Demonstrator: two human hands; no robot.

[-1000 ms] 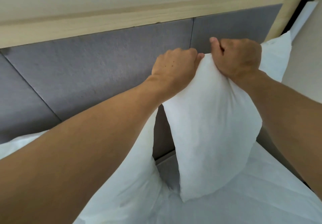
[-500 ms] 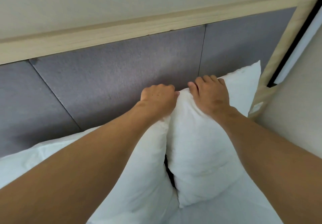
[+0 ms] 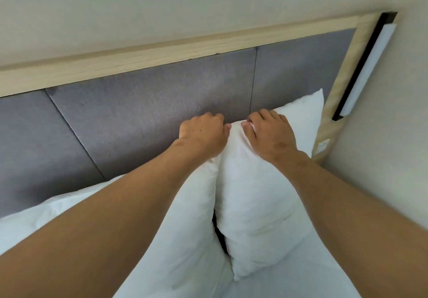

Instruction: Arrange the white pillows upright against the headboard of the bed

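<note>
A white pillow [image 3: 257,195] stands upright against the grey padded headboard [image 3: 143,112] at the bed's right end. My right hand [image 3: 271,133] lies over its top edge with fingers curled onto the fabric. My left hand [image 3: 203,133] pinches the same pillow's top left corner. A second white pillow [image 3: 185,235] leans against the headboard just to the left, touching the first; my left forearm hides much of it.
A light wooden frame [image 3: 162,52] borders the headboard. A dark strip with a white light panel [image 3: 368,66] runs along the frame's right side. A beige wall [image 3: 382,154] stands close on the right. White bedsheet [image 3: 289,283] lies below the pillows.
The right pillow came down from being held up in the air and now rests against the headboard beside the left pillow. Both hands lowered with it and stay on its top edge.
</note>
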